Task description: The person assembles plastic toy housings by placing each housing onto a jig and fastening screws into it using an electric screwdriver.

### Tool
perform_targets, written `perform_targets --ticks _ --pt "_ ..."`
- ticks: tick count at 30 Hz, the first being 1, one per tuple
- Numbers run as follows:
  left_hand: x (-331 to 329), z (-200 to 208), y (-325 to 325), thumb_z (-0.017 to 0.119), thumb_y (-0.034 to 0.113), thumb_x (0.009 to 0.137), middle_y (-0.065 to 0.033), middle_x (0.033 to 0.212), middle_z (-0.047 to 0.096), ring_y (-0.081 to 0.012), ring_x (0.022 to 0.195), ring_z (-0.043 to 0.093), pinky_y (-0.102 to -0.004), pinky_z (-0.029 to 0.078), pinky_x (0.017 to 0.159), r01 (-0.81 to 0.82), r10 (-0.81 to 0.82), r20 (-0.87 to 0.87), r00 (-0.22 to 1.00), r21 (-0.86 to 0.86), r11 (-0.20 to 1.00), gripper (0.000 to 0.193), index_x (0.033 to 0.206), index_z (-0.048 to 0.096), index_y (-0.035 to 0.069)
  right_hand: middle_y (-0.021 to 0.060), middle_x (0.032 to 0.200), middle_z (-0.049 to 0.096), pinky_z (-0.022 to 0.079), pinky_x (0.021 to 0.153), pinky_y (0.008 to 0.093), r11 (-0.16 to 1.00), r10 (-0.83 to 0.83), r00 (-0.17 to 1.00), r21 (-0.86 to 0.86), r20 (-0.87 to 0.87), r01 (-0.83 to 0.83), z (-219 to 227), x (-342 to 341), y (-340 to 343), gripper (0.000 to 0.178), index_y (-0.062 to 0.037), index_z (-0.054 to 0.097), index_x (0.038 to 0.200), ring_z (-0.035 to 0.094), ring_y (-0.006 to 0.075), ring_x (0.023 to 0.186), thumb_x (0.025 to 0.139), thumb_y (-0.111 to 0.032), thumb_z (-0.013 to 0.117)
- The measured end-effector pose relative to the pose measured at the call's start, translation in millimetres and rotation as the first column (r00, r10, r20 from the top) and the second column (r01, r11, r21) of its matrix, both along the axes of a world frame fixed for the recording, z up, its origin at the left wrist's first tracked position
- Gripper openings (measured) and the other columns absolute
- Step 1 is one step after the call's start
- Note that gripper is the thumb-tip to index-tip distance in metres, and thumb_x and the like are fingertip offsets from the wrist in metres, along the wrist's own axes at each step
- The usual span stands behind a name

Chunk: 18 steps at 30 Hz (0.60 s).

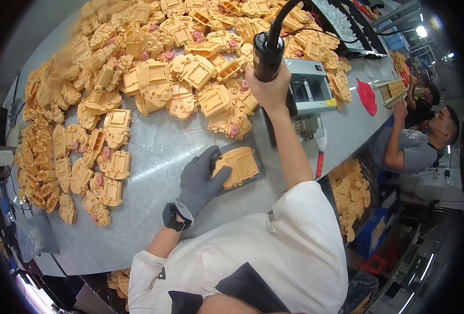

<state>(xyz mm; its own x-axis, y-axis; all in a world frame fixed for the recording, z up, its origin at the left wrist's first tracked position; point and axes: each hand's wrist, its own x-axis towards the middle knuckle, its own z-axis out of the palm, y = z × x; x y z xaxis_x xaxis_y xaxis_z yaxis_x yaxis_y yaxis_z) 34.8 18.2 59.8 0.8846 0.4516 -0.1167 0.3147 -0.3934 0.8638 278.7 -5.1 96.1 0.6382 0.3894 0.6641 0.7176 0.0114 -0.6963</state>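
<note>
My left hand (200, 180), in a grey glove, grips the left edge of a yellow plastic housing (239, 166) between thumb and fingers. The housing lies flat on a dark pad (261, 171) on the table. Farther out, my bare right hand (270, 91) is wrapped around a black electric screwdriver (268, 56), whose cable rises from its top. Its lower end is hidden behind my hand and forearm. Beside my right forearm stands a grey box-shaped machine (319, 104), probably a screw feeder.
Yellow housings (156, 81), some with pink parts, heap across the back and left of the grey table (153, 209). A red-tipped bottle (321, 152) and a red cloth (367, 97) lie to the right. Co-workers (417, 136) sit beyond. A bin of yellow parts (349, 191) stands below the table's right edge.
</note>
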Motion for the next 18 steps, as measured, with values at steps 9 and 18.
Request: perform_targets --ticks 9,18 --pt "19.0 -7.1 -14.9 0.069 0.044 0.065 -0.0155 0.103 0.057 -0.0280 0.091 0.057 -0.0365 0.045 0.079 -0.108 0.093 -0.173 0.981 -0.078 0.991 0.081 0.126 0.038 0.003 0.0150 0.065 0.059 0.048 0.056 0.0338 0.997 -0.080 0.996 -0.014 0.039 0.081 2.5 11.7 -0.3 0.029 -0.0003 0.053 0.086 0.062 0.0294 0.059 0.060 -0.006 0.065" --pt "-52.4 28.7 16.4 0.058 0.020 0.079 -0.0074 0.108 0.053 -0.0133 0.095 0.052 -0.0265 0.045 0.081 -0.079 0.506 0.203 0.838 -0.873 0.482 0.049 0.122 0.042 0.001 0.0055 0.064 0.053 0.045 0.058 0.0257 0.950 0.181 0.913 0.306 -0.365 -0.066 25.3 -40.0 -29.8 0.030 0.0018 0.049 0.094 0.052 0.0134 0.055 0.067 0.007 0.061"
